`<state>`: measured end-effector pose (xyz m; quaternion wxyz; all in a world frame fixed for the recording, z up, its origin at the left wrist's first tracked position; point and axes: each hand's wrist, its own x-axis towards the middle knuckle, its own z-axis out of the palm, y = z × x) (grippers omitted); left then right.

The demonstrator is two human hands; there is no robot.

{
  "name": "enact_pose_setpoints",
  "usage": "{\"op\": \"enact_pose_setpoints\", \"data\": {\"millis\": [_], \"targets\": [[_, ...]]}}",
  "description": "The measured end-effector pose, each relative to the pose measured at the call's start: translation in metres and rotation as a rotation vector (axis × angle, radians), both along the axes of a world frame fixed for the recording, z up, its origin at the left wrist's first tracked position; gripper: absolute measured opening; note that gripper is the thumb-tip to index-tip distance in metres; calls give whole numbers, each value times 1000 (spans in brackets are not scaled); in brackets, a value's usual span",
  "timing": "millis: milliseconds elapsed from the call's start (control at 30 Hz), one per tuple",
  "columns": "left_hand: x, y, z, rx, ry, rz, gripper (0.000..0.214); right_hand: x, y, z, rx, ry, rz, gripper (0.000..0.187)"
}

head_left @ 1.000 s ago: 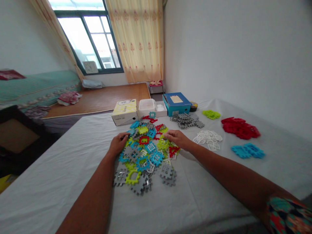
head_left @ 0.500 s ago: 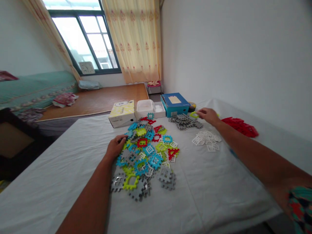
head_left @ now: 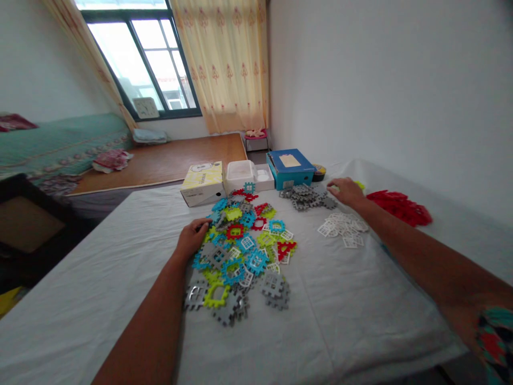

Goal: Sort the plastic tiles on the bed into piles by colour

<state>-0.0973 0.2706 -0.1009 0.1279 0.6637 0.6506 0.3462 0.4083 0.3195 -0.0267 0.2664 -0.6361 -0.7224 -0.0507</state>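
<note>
At the left edge of a mixed heap of interlocking plastic building pieces (head_left: 236, 243), my left hand (head_left: 192, 236) rests with its fingers curled; what they hold, if anything, is hidden. The heap has blue, grey, lime-green, red and white pieces, many with notched edges or window openings. My right hand (head_left: 348, 191) is closed in a pinch, with a small bit of a lime-green building piece showing at the fingers. It hovers between a pile of grey pieces (head_left: 306, 197) and a pile of red pieces (head_left: 396, 207). White window pieces (head_left: 343, 229) lie just in front of it.
Along the far side stand a yellow-and-white box (head_left: 203, 184), a white plastic container (head_left: 240, 172) and a blue box (head_left: 290, 168). A roll of tape (head_left: 319, 172) sits beside the blue box. More lime green (head_left: 359, 185) shows behind my right hand. A wall borders the right.
My right hand has turned slightly, and the lime-green piece that stuck out from its fingertips is now mostly out of sight. My left hand stays at the heap. The view has shifted slightly.
</note>
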Motion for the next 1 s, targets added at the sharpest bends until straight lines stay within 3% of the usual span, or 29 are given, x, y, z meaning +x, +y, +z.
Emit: {"op": "enact_pose_setpoints", "data": {"millis": [100, 200, 267, 367, 500, 1000], "targets": [[1, -1, 0, -1, -12, 4, 40, -42, -22, -8, -137, -35, 261, 22], [1, -1, 1, 4, -12, -8, 39, -88, -50, -18, -287, -74, 800, 17], [2, -2, 2, 12, -15, -17, 38, -113, -63, -24, -257, -81, 1027, 23], [3, -2, 2, 19, -27, -21, 39, -138, -70, -33, -153, -172, 1004, 34], [3, -1, 2, 10, -29, -19, 40, -152, -69, -41, -150, -368, 912, 37], [0, 1, 1, 16, 29, -19, 41, -152, -80, -38, -140, -466, 804, 27]]}}
